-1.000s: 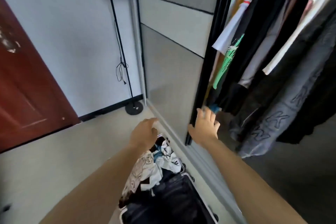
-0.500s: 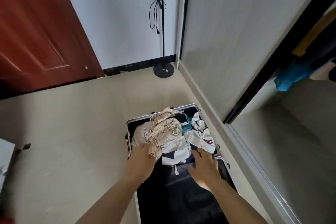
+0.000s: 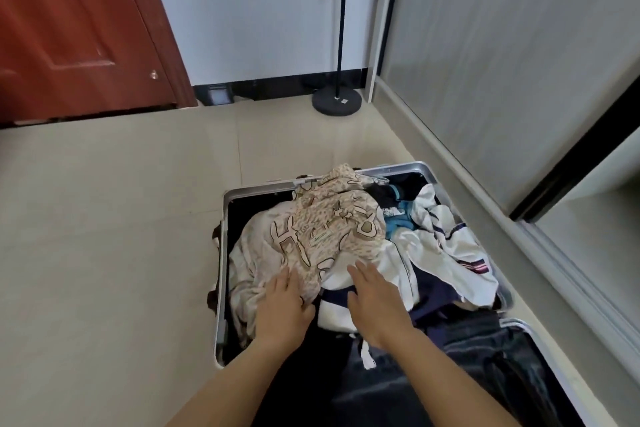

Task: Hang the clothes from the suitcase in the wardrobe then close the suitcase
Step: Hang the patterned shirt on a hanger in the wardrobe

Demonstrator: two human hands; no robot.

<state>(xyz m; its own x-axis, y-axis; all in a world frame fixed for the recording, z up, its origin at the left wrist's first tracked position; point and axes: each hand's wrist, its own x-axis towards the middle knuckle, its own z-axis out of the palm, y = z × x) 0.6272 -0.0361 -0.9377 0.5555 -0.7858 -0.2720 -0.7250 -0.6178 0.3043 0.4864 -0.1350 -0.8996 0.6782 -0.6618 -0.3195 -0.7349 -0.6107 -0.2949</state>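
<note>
Left hand (image 3: 284, 305), right hand (image 3: 375, 302) side by side, reaching forward, palms down, fingers straight.

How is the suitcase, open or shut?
Open. The suitcase lies flat with its rim uncovered, clothes heaped inside, and the left hand and right hand resting on them.

The suitcase (image 3: 427, 173) lies open on the floor (image 3: 104, 218), clothes (image 3: 329, 229) heaped inside; the wardrobe (image 3: 502, 62) stands right, lamp base (image 3: 336, 101) behind.
</note>
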